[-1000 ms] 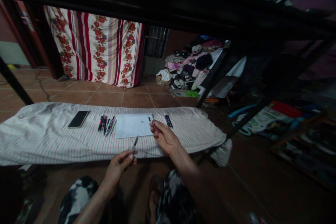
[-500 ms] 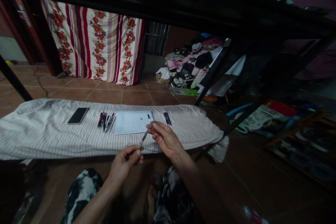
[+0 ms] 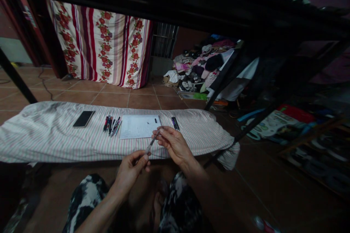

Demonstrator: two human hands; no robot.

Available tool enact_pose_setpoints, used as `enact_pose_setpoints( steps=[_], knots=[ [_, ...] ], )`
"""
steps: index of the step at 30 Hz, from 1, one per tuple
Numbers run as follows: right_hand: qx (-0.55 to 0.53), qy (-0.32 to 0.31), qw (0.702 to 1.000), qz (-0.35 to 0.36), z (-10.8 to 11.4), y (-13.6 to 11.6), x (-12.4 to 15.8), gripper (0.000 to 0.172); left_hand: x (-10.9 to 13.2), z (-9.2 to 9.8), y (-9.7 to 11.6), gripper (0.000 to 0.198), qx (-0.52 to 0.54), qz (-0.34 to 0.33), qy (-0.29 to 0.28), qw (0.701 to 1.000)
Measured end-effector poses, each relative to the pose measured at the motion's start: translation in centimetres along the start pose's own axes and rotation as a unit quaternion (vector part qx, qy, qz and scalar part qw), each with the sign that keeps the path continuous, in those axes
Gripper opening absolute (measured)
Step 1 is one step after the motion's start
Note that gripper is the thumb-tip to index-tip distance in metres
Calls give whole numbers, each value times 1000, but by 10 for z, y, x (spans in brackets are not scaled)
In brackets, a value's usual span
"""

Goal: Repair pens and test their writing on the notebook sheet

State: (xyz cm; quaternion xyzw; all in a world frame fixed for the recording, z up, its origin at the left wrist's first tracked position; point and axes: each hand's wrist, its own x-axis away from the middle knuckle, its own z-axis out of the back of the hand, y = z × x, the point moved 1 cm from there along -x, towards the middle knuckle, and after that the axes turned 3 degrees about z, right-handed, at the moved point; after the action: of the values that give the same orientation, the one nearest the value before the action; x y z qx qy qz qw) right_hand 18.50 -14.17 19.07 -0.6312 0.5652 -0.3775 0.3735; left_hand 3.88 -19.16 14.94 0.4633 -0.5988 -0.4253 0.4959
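Observation:
A slim pen (image 3: 152,143) slants between my two hands, in front of the near edge of the bed. My left hand (image 3: 134,164) pinches its lower end. The fingertips of my right hand (image 3: 174,145) close on its upper end. Behind them lies a spiral notebook (image 3: 138,126) with writing on its page and a small dark piece (image 3: 156,120) on it. Several pens (image 3: 112,126) lie in a row left of the notebook. More dark pens (image 3: 175,123) lie to its right. A phone (image 3: 84,119) rests farther left, dark screen up.
Striped cloth (image 3: 54,134) covers the low bed. A dark metal bar (image 3: 123,0) crosses overhead, with slanting posts at both sides. A floral curtain (image 3: 109,47) hangs beyond. Piled clothes (image 3: 202,65) lie at the back. A bottle (image 3: 264,224) lies on the floor at lower right.
The view has shifted slightly, so the bed's contents appear a little to the right. Both hands keep their hold on the pen, almost unmoved.

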Motion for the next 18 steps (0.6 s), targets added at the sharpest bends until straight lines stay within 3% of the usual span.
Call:
enact_pose_setpoints(
  steps=[18],
  knots=[
    [41,-4,999,16,-2,0,0,24,2,0,4,38,10,12,7,1000]
  ],
)
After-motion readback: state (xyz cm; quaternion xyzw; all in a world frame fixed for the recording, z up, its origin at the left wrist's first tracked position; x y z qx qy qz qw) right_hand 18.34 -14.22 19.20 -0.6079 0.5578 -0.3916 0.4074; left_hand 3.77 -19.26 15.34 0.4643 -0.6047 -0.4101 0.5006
